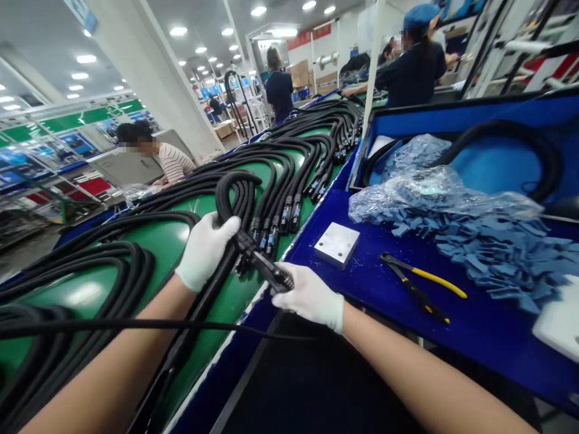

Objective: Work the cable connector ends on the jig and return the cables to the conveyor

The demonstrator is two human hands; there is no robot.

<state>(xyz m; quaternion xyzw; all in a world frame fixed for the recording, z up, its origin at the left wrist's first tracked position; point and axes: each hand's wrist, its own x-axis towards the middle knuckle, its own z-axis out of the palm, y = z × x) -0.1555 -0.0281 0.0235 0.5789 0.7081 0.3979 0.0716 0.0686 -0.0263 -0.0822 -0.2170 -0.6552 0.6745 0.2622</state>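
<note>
1. The fingers of the left hand [205,250], in a white glove, are closed around a loop of black cable [235,196].
2. The fingers of the right hand [310,296], also in a white glove, are closed around a black connector [271,268]. This connector sits between the two hands, and it seems to be on the same cable, but I cannot see this surely.
3. The held cable is above a green belt [84,295], near the edge beside the bench. A thin black wire [136,324] crosses in front of the left forearm.
4. Many other cables [289,157] lie in curved rows on the belt, and their connectors [283,220] lie side by side, close to the bench edge.
5. On the blue bench [366,325], right of the hands, there are a white plate [337,244] and pliers [420,283] with yellow and black handles.
6. Further right are a heap of small blue pads [506,259] and a clear plastic bag [434,193]. Behind them, a blue bin [452,114] holds a coil of thick black cable [511,135].
7. Three co-workers [414,72] are farther away, along the belt and beyond it.
</note>
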